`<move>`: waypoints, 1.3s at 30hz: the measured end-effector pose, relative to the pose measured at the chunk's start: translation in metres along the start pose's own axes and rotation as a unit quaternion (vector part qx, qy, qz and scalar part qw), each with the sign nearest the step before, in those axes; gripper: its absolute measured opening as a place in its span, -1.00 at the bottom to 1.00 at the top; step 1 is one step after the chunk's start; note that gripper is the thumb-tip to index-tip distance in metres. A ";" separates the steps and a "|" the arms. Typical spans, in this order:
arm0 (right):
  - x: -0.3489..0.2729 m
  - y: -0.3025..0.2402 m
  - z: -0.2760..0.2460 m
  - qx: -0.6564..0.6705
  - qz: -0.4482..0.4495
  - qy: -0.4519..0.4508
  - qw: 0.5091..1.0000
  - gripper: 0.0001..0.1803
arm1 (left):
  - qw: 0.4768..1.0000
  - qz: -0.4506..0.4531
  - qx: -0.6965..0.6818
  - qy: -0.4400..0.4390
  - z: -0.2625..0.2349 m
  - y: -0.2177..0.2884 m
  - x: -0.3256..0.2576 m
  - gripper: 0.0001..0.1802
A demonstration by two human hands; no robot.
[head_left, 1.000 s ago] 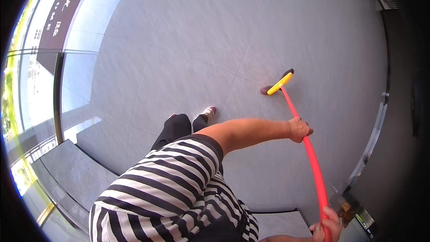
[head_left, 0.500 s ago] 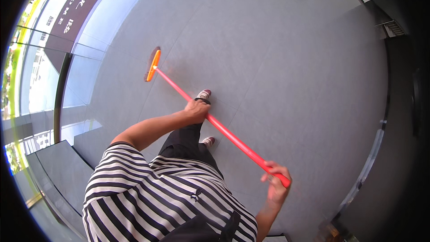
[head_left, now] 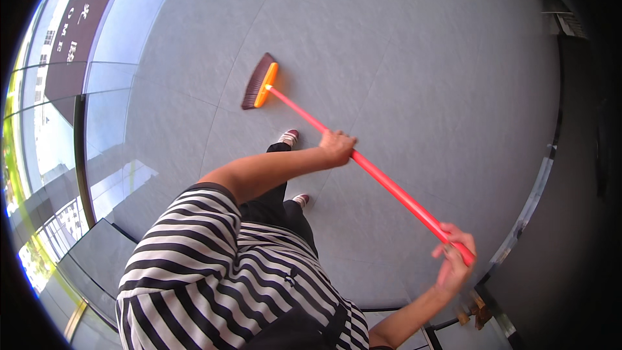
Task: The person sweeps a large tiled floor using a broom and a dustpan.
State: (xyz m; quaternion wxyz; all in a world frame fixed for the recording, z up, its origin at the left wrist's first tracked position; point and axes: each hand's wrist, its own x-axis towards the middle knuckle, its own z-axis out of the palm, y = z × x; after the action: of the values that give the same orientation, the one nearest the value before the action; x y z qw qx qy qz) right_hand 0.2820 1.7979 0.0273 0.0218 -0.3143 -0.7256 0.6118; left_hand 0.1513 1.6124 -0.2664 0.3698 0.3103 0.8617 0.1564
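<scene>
A long-handled broom point(head_left: 402, 194) slants across the floor, with a red handle, an orange block and dark brown bristles. My left hand point(head_left: 338, 148) is closed round the lower half of the handle. Up at the handle's end, my right hand point(head_left: 455, 260) grips it with curled fingers. The broom head point(head_left: 266, 84) lies ahead and to the left of my feet, its bristles pointing left and appearing to touch the floor.
Grey tiled floor point(head_left: 414, 78) spreads around me. To the left stands a glass wall with a dark upright frame point(head_left: 81, 162) and a dark purple sign panel point(head_left: 71, 45). A black wall point(head_left: 551, 233) runs along the right. My shoes point(head_left: 289, 137) are below the broom head.
Both hands have moved to the right with the broom. Its head has swung right and slightly forward, and more of the bristles shows. The view has shifted a little.
</scene>
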 end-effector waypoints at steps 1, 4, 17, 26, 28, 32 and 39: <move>-0.016 -0.034 -0.022 -0.057 -0.018 0.062 0.996 -0.83 | 0.998 0.053 -0.033 0.007 -0.009 0.052 0.022 -0.70; -0.029 -0.087 -0.026 -0.193 -0.116 0.071 0.972 -0.86 | 0.974 0.157 -0.163 0.013 -0.036 0.141 0.063 -0.74; -0.068 -0.100 -0.058 -0.037 -0.322 0.091 0.942 -0.86 | 0.967 0.250 0.003 0.055 -0.111 0.123 -0.001 -0.80; 0.151 0.065 0.121 0.217 0.065 -0.229 0.947 -0.88 | 0.963 -0.215 0.143 0.082 -0.073 -0.187 0.006 -0.69; 0.176 0.067 0.160 0.213 0.077 -0.270 0.936 -0.90 | 0.931 -0.310 0.154 0.116 -0.065 -0.229 0.019 -0.75; 0.223 0.061 0.131 0.225 0.097 -0.195 0.950 -0.90 | 0.943 -0.276 0.143 0.120 -0.075 -0.200 0.097 -0.77; 0.218 -0.046 -0.132 0.013 -0.020 0.076 0.997 -0.83 | 0.994 0.045 0.012 0.101 -0.114 0.117 0.264 -0.75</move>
State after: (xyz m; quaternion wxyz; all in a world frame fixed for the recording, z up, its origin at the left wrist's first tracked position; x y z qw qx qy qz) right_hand 0.1417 2.0160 0.0251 0.0933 -0.3449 -0.7199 0.5950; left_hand -0.0242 1.8679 -0.2734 0.2697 0.3361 0.8816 0.1926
